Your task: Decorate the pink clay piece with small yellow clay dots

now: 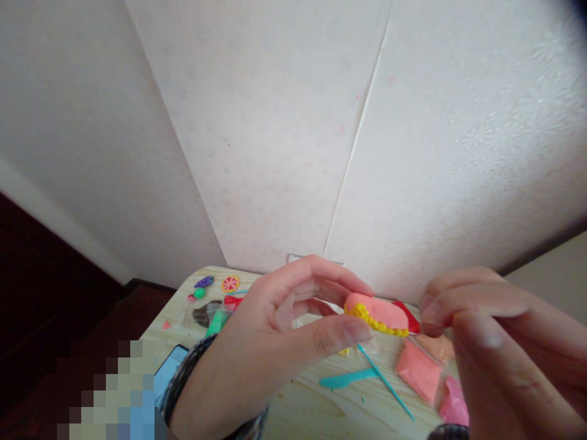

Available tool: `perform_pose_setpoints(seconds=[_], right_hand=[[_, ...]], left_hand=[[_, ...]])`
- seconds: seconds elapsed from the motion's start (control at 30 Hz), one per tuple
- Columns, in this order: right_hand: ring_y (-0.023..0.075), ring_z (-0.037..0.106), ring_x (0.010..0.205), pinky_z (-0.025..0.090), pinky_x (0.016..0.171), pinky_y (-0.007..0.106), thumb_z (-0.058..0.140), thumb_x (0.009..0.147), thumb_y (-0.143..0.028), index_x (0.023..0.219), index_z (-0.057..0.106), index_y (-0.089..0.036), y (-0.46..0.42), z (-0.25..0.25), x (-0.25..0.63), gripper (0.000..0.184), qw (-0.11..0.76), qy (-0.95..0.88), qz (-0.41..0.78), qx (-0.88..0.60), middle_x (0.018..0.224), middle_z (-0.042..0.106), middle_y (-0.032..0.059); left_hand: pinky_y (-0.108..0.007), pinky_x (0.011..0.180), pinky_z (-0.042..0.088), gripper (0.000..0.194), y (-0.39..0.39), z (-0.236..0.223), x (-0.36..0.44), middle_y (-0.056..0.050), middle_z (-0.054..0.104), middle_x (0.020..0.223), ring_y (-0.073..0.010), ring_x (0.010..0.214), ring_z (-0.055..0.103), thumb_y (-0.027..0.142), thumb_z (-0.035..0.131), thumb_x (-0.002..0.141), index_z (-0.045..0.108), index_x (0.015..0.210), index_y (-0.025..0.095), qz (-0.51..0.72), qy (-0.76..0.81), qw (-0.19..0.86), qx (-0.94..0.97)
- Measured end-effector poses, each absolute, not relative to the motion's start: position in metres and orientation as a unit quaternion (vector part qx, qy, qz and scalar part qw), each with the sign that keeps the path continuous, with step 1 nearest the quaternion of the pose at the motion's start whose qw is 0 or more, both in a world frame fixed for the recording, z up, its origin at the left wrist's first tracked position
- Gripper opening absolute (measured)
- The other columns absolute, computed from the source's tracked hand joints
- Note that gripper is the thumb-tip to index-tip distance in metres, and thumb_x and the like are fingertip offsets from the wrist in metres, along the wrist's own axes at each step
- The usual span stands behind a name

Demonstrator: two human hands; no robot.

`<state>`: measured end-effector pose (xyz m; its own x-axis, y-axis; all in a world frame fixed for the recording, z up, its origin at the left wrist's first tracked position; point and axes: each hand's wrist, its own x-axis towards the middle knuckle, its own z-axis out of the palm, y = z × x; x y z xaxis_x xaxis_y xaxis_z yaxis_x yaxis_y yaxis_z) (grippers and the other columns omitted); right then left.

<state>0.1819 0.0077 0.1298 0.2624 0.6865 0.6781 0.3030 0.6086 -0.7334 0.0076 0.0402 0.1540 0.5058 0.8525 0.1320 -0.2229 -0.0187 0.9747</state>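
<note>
Against the far side of my view, the pale wall [275, 122] fills most of the shot. Below it, the wooden counter [293, 412], rounded at its far left corner. Over that, two hands.

Left hand [270, 336]: thumb and fingers closed on the left end of the pink piece [383, 310], a gap showing between palm and piece. Right hand [499, 330]: off to the right, apart from the piece, fingers curled in, thumb near the fingertips. I can't tell if they meet or pinch anything small.

Phone [167, 370] at the counter's left edge, partly behind the left sleeve. Bags next: salmon bag [419, 370] right of centre, peach bag [435, 346] just beyond it, magenta bag [454, 400] nearer me by the right hand, red bag [406, 315] behind the pink piece. Brown bag [207, 313] and green bag [217, 324] sit close together, left of the left hand.

The pink piece, held up over the counter between the two hands, is rounded and long, yellow beads [373, 322] along its lower side. Under it, teal knife [342, 380] lying flat, thin teal stick [387, 384] slanting beside it. Far left corner: slice [230, 284], purple cluster [204, 282], green ball [199, 293].
</note>
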Motion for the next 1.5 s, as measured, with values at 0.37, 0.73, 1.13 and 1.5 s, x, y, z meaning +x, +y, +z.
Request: perform_pose_setpoints(seconds=[0.37, 0.73, 1.13, 1.5], right_hand=[[0.0223, 0.053, 0.077, 0.039, 0.050, 0.034, 0.061, 0.084, -0.028, 0.086, 0.074, -0.038, 0.008, 0.126, 0.184, 0.017, 0.651, -0.643, 0.043, -0.402, 0.077, 0.059, 0.0042], [0.0176, 0.055, 0.076, 0.043, 0.052, 0.030, 0.062, 0.084, -0.019, 0.095, 0.072, -0.036, 0.004, 0.129, 0.187, 0.023, 0.614, -0.673, 0.040, -0.409, 0.087, 0.059, 0.0026], [0.0164, 0.058, 0.078, 0.053, 0.051, 0.024, 0.057, 0.089, -0.020, 0.104, 0.071, -0.040, 0.003, 0.134, 0.188, 0.029, 0.545, -0.718, -0.021, -0.433, 0.094, 0.056, 0.0036], [0.0132, 0.054, 0.068, 0.045, 0.045, 0.024, 0.060, 0.086, -0.025, 0.102, 0.072, -0.042, 0.000, 0.130, 0.190, 0.025, 0.530, -0.713, -0.034, -0.457, 0.096, 0.051, 0.0025]], left_hand=[[-0.020, 0.077, 0.050, 0.010, 0.038, 0.159, 0.007, 0.001, 0.075, 0.094, -0.0120, 0.087, 0.066, 0.018, 0.069, 0.080, 0.072, 0.090, 0.022, 0.401, 0.306, 0.627, 0.593], [-0.023, 0.077, 0.049, 0.010, 0.035, 0.163, 0.008, 0.001, 0.072, 0.088, -0.0130, 0.084, 0.065, 0.022, 0.071, 0.079, 0.069, 0.089, 0.021, 0.399, 0.313, 0.625, 0.594], [-0.022, 0.079, 0.050, 0.012, 0.034, 0.166, 0.008, 0.004, 0.073, 0.087, -0.0132, 0.087, 0.066, 0.017, 0.073, 0.076, 0.070, 0.086, 0.022, 0.385, 0.328, 0.632, 0.587], [-0.027, 0.079, 0.047, 0.008, 0.034, 0.165, 0.009, 0.004, 0.073, 0.085, -0.0145, 0.085, 0.064, 0.023, 0.074, 0.075, 0.070, 0.083, 0.022, 0.393, 0.368, 0.563, 0.627]])
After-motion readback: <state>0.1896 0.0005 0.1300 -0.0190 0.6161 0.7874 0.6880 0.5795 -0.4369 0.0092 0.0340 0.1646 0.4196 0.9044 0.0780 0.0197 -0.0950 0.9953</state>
